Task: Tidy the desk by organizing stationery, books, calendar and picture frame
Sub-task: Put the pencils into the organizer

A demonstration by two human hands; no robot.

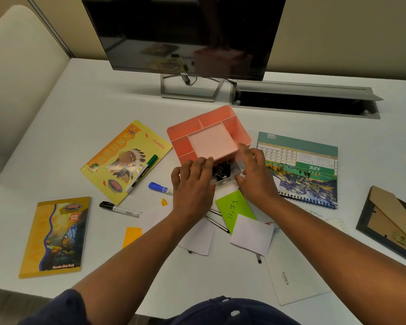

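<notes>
Both hands were on a little clear box (223, 174) of black binder clips, right at the near edge of the pink organizer (209, 137). Left hand (192, 181) curled round the box's left side, right hand (253, 174) pinched its right side. Calendar (300, 165) lay just right of the organizer, picture frame (389, 224) face down further right. Two notebooks (127, 158) and some markers (142, 173) sat left of the organizer, loose notes (234, 207) nearer than it.

left hand (192, 184), right hand (253, 174) gripping clip box (222, 173), pink organizer (211, 139) behind
</notes>
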